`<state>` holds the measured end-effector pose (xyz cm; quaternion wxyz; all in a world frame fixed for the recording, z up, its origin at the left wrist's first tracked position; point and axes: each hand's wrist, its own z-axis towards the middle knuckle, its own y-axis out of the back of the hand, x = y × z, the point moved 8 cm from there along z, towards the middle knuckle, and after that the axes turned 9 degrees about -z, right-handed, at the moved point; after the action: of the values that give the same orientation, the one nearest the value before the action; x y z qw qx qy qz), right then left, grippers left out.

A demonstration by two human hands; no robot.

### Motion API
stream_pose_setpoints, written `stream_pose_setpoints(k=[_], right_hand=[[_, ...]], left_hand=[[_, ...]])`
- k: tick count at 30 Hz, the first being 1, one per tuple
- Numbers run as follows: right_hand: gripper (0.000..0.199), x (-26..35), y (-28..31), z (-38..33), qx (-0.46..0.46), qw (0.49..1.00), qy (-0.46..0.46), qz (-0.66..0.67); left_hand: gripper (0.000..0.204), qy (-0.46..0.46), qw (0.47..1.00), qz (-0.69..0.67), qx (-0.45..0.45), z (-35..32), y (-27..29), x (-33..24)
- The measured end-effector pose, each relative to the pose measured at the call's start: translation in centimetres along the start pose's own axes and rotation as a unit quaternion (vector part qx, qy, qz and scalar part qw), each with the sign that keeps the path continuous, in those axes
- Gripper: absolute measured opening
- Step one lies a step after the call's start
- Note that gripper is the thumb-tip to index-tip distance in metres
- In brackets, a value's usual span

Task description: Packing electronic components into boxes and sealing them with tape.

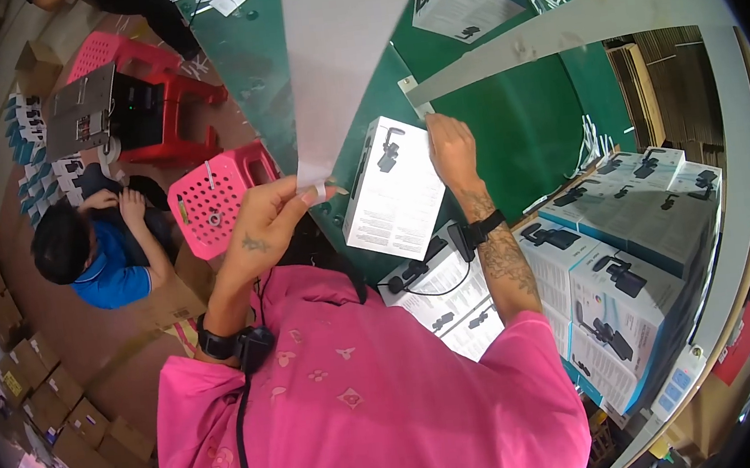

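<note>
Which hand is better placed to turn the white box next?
Probably the right hand: it's already at the white box's upper right edge, apparently gripping it. The left hand is off the box, pinching a pale piece.

Red stools on reddish-brn flr, cartons stacked L

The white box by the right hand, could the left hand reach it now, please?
Probably yes: the left hand looks near the white box and the gap looks free, though that hand pinches a pale piece.
</note>
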<state>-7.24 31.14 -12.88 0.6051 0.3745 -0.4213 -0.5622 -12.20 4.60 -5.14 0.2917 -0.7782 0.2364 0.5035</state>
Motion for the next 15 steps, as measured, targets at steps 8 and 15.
stream_pose_setpoints(k=[8, 15], right_hand=[[0.018, 0.39, 0.03, -0.15, 0.006, 1.0, 0.011, 0.005], [0.017, 0.74, 0.67, -0.61, -0.001, 1.0, 0.011, 0.023]], left_hand=[[0.03, -0.004, 1.0, 0.001, -0.004, -0.03, -0.12, -0.06], [0.029, -0.017, 1.0, 0.008, -0.025, -0.04, -0.11, -0.29]])
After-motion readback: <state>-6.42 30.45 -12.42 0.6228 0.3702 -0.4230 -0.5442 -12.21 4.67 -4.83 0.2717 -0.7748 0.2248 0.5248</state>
